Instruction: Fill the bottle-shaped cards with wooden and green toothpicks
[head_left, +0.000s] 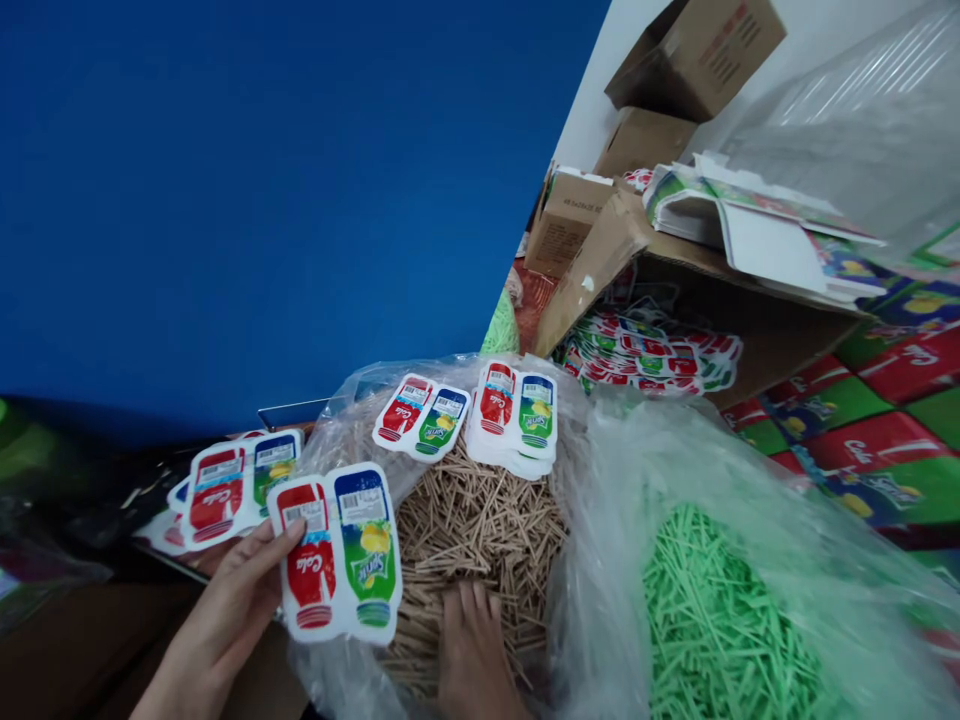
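Observation:
In my left hand (251, 575) is a white-edged, bottle-shaped twin packet card (343, 550) printed with a red Cola bottle and a blue-green Sprite bottle. Thumb on its face, I grip it by the left edge. My right hand (472, 640) reaches into a heap of thin brown sticks (487, 510) in a clear plastic bag (360, 390). Its fingers look stretched out on the sticks, with the tips partly hidden. Similar twin packets (421, 417) and a small stack of packets (514, 415) lie on the heap's far side. More packets (217, 495) are piled at left.
Bright green sticks (720, 610) fill another clear bag at right. Behind it, a tilted cardboard carton (600, 265) holds many packets (652, 350). Printed Cola and Sprite boxes (885, 450) are stacked at far right. A large blue panel (262, 200) rises in front.

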